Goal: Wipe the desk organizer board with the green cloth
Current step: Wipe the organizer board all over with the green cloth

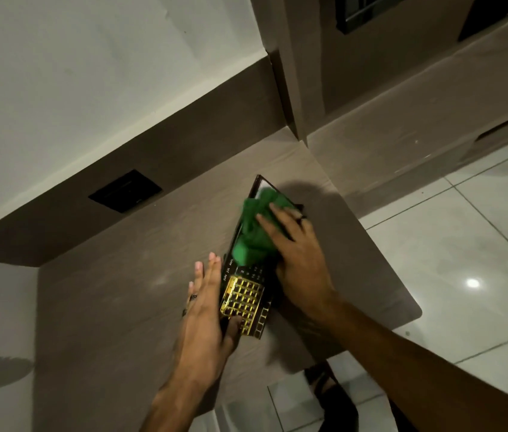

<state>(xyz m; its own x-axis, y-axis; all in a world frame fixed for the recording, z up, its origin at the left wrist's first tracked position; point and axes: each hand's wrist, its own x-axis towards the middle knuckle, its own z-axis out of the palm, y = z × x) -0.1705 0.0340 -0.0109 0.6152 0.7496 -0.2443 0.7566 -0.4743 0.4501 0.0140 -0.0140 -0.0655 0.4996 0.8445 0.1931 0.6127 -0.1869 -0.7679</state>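
Head view shows wiping under way: the right hand [301, 260], fingers spread, presses the green cloth [256, 229] on the far half of the board [248, 294] lying on the tabletop [140, 263], the left hand [206, 316], fingers together, steadying its left edge, the near gold grid seemingly still to do.

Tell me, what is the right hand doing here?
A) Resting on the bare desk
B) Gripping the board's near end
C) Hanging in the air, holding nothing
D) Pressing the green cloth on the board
D: the right hand lies flat on the green cloth, which covers the far part of the board, while the left hand steadies the board's near left edge.
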